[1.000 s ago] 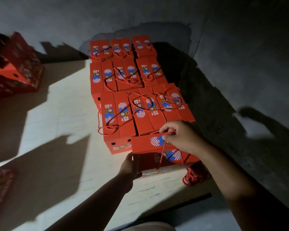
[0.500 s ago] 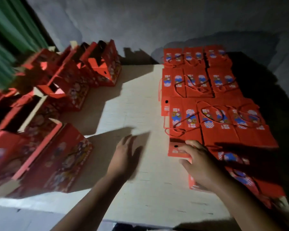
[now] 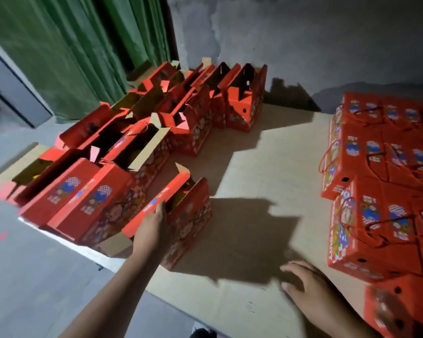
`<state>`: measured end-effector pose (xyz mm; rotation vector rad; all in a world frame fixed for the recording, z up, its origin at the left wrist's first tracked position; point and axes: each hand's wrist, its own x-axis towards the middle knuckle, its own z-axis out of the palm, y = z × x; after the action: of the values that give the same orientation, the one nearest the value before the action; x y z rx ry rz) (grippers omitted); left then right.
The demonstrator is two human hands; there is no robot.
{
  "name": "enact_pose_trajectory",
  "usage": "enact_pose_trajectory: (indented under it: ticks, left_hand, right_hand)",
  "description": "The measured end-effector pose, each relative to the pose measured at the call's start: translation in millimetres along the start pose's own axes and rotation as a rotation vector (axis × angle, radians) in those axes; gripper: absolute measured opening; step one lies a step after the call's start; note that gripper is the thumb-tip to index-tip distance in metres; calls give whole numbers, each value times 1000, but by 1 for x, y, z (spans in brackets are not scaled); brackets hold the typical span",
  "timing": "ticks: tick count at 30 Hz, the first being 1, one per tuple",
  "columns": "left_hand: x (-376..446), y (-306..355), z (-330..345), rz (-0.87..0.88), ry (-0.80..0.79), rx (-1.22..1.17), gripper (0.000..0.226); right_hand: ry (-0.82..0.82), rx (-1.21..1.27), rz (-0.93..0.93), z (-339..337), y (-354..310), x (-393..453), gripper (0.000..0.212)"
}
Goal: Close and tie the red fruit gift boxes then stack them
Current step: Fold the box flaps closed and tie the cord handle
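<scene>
An open red gift box [image 3: 189,220] stands nearest me on the cardboard sheet [image 3: 266,167], its top flaps up. My left hand [image 3: 150,228] holds the box's left flap, fingers curled over its edge. My right hand [image 3: 305,281] hovers flat and spread over the cardboard near the front, holding nothing. On the right sits the block of closed, tied boxes [image 3: 381,186] with red cords on their lids.
Several more open red boxes [image 3: 161,123] crowd the left and back of the sheet. A green curtain [image 3: 78,50] hangs behind them and a grey wall [image 3: 303,40] runs along the back. Grey floor [image 3: 34,276] lies to the left.
The view has swung left from the tied stack to the open boxes. My left hand went from the cardboard to the nearest open box's flap. My right hand left the closed boxes.
</scene>
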<state>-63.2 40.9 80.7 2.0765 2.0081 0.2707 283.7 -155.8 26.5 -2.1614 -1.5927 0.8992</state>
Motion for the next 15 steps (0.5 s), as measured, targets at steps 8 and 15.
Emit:
enact_pose_trajectory:
  ticks: [8, 15]
  left_hand:
    - [22, -30, 17, 106, -89, -5, 15]
    - [24, -42, 23, 327, -155, -43, 25]
  right_hand:
    - [-12, 15, 116, 19, -35, 21, 35]
    - [106, 152, 249, 13, -66, 44, 28]
